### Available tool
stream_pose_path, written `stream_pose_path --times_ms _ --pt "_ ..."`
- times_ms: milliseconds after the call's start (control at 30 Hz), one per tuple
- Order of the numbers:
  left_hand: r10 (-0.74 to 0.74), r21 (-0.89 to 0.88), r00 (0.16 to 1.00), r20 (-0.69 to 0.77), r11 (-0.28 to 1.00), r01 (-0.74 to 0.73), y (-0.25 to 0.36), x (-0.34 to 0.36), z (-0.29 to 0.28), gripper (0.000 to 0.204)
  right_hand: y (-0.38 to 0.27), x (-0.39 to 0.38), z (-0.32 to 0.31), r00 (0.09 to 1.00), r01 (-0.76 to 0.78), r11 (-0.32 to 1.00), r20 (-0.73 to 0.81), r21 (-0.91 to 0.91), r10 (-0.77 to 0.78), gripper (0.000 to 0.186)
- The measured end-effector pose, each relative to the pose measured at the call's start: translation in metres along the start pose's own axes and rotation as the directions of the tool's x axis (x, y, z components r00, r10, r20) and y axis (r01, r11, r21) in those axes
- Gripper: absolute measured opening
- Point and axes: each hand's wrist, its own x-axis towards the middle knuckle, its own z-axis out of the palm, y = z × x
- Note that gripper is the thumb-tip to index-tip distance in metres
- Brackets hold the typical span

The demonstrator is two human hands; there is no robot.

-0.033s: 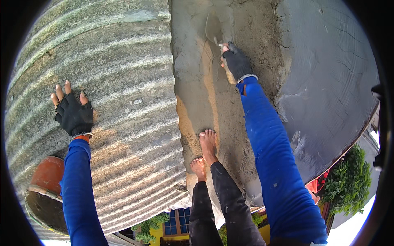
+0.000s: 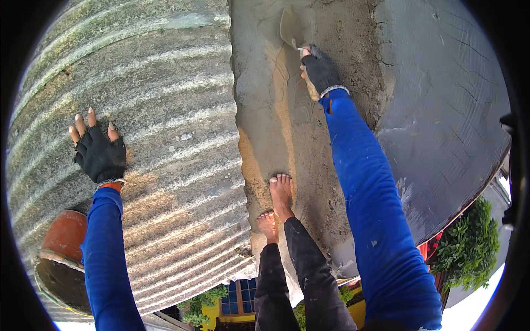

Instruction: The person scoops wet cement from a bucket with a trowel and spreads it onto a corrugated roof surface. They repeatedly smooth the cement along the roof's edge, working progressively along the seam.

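My right hand [image 2: 321, 70], in a black fingerless glove, is closed round the handle of a trowel [image 2: 291, 26]. The trowel's pointed blade rests on or just over the wet grey mortar [image 2: 256, 60] of a narrow strip at the top middle. My left hand [image 2: 100, 151], gloved the same way, lies flat with fingers spread on a weathered corrugated roof sheet [image 2: 182, 105]. Beside my left forearm a reddish-brown bucket [image 2: 63, 237] lies tipped on its side, its mouth toward the lower edge.
My bare feet [image 2: 280, 193] stand on the mortar strip beside the sheet's wavy edge. To the right slopes a smooth grey surface [image 2: 441, 99] with fine cracks. Past the roof's lower edge, far below, are a blue-paned window [image 2: 240, 298] and a leafy tree [image 2: 469, 248].
My right hand and the trowel have shifted slightly up and to the right, and the blade shows more of its face. My left hand and the bucket have stayed put.
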Motion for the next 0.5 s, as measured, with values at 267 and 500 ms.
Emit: stream_pose_path --times_ms 267,500 --pt "0.022 -0.019 1.000 -0.011 1.000 -0.022 0.001 0.000 -0.002 0.057 -0.036 0.068 0.002 0.980 0.197 0.796 0.129 -0.572 -0.150 0.044" --pt "0.021 -0.005 1.000 -0.007 1.000 -0.021 -0.001 0.000 -0.002 0.057 -0.022 -0.004 0.019 0.950 0.189 0.767 0.312 -0.613 0.015 0.049"
